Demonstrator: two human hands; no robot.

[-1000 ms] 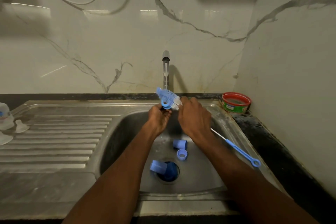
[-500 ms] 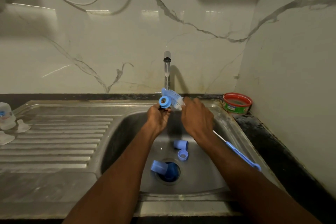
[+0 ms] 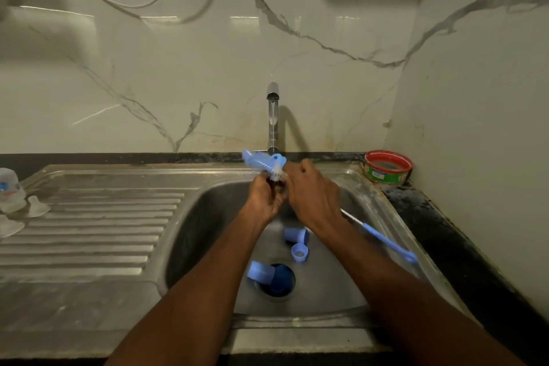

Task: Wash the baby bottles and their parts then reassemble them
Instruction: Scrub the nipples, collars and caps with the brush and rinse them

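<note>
Over the steel sink (image 3: pixel 383 217), below the tap (image 3: pixel 272 116), my left hand (image 3: pixel 266 200) holds a small blue bottle ring (image 3: pixel 278 159). The ring is mostly hidden behind the brush head. My right hand (image 3: pixel 313 196) grips the blue bottle brush (image 3: pixel 260 161) near its bristles, and the brush head passes through the ring. The brush's thin handle (image 3: pixel 386 239) sticks out to the lower right. In the basin lie a blue cap (image 3: pixel 295 234), a small blue ring (image 3: pixel 300 252) and another blue cap (image 3: pixel 260 272) beside the drain (image 3: pixel 280 281).
On the drainboard's far left stand a clear bottle (image 3: pixel 10 187) and two clear teats (image 3: pixel 37 206) (image 3: pixel 9 224). A red-and-green tub (image 3: pixel 387 167) sits in the back right corner by the wall. Dark countertop runs along the sink's right side.
The brush head has slid to the left through the ring, and the ring has turned so its open face no longer shows. Both hands stay under the tap.
</note>
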